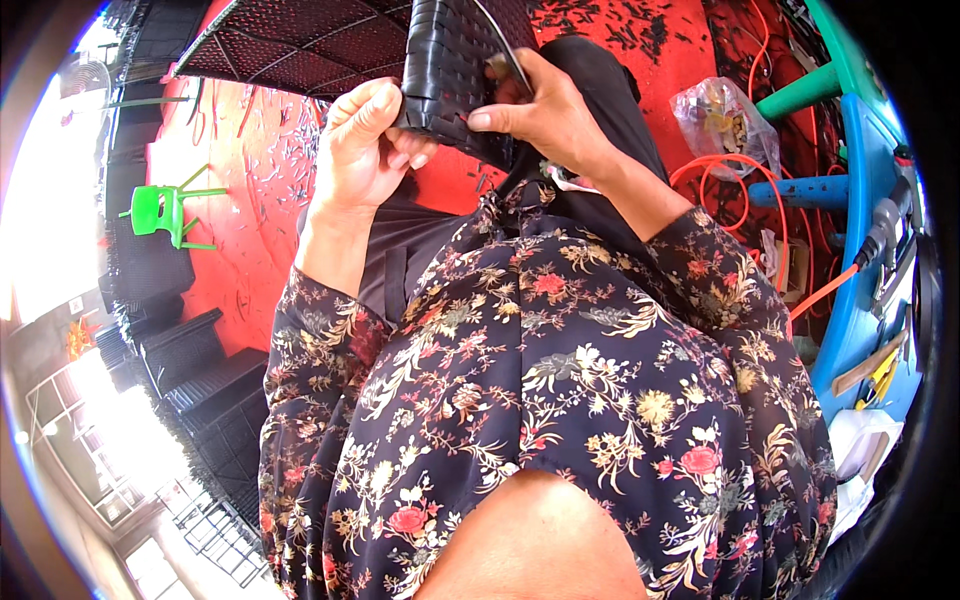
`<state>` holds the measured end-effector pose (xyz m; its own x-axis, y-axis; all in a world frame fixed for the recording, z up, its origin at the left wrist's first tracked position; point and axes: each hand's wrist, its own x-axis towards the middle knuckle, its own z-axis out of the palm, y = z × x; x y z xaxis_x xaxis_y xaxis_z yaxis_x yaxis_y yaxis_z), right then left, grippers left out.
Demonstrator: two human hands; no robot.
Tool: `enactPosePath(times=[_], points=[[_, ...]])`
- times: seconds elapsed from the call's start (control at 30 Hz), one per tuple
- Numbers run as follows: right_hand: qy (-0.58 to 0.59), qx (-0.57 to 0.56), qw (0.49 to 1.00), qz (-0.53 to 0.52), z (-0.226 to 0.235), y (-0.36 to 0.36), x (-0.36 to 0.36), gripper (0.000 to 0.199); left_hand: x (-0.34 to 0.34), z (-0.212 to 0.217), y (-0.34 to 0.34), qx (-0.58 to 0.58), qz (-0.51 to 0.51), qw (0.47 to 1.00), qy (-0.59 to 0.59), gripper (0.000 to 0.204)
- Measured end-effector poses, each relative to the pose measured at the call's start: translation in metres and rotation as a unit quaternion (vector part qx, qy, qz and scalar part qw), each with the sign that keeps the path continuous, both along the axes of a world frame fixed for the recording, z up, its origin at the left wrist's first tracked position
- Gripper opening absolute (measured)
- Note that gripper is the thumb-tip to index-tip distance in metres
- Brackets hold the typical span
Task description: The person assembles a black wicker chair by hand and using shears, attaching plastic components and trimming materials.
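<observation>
One bright green plastic chair (pixel 160 212) is on the red floor covering (pixel 215 290), well out to the left of the left hand (pixel 360 140). Nearer, just beyond that hand, a dark lattice panel (pixel 300 50) slopes up and away. The left hand is closed around the lower left corner of a black woven-strip piece (pixel 440 80), fingertips curled beneath its edge. This glossy piece, in a tight over-and-under weave, sits between the two hands. The right hand (pixel 535 110) is clamped on its other side, thumb pressed to the weave; whether its fingers also pinch the loose curved strip (pixel 497 32) just beyond is hard to tell. The step appears to be finishing the woven edge; the next move probably calls for a steady left hold while the right hand guides the strip. Well right of the right hand are a clear plastic bag (pixel 735 115), a coiled orange hose (pixel 742 160) and, farthest right, a blue worktop (pixel 850 320) carrying tools (pixel 880 365).
</observation>
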<state>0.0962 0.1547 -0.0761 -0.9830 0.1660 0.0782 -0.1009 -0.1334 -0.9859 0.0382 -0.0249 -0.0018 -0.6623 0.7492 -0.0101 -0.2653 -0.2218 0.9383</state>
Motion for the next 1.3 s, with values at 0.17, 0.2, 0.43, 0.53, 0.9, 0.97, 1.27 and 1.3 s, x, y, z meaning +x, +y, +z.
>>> enactPosePath(times=[0.17,0.2,0.43,0.53,0.9,0.97,1.27,1.3], points=[[-0.056,-0.161,0.985,0.004,-0.012,0.008,0.019,0.039,0.003,-0.008,-0.008,0.058,-0.011,0.993,-0.101,0.030],[-0.054,-0.165,0.985,-0.002,-0.018,0.011,0.019,0.032,0.004,-0.009,-0.013,0.074,-0.005,0.988,-0.136,0.032],[-0.076,-0.141,0.987,-0.024,-0.029,0.014,0.022,0.030,0.007,-0.008,-0.027,-0.089,0.112,0.978,0.150,0.030],[-0.075,-0.139,0.987,-0.020,-0.034,0.008,0.015,0.029,0.031,0.013,-0.002,-0.201,0.213,0.944,0.152,0.041],[-0.059,-0.171,0.983,0.008,-0.031,0.010,0.018,0.026,0.032,-0.017,0.023,-0.148,0.375,0.868,0.290,0.060],[-0.061,-0.163,0.985,0.008,-0.030,0.012,0.019,0.025,0.031,-0.021,0.019,-0.100,0.332,0.910,0.227,0.065],[-0.064,-0.171,0.983,0.010,-0.016,0.032,0.033,0.022,0.034,0.012,0.009,-0.060,0.165,0.981,0.080,0.020],[-0.065,-0.179,0.982,0.009,-0.013,0.033,0.035,0.022,0.026,0.014,0.007,-0.130,0.135,0.977,0.106,0.018]])
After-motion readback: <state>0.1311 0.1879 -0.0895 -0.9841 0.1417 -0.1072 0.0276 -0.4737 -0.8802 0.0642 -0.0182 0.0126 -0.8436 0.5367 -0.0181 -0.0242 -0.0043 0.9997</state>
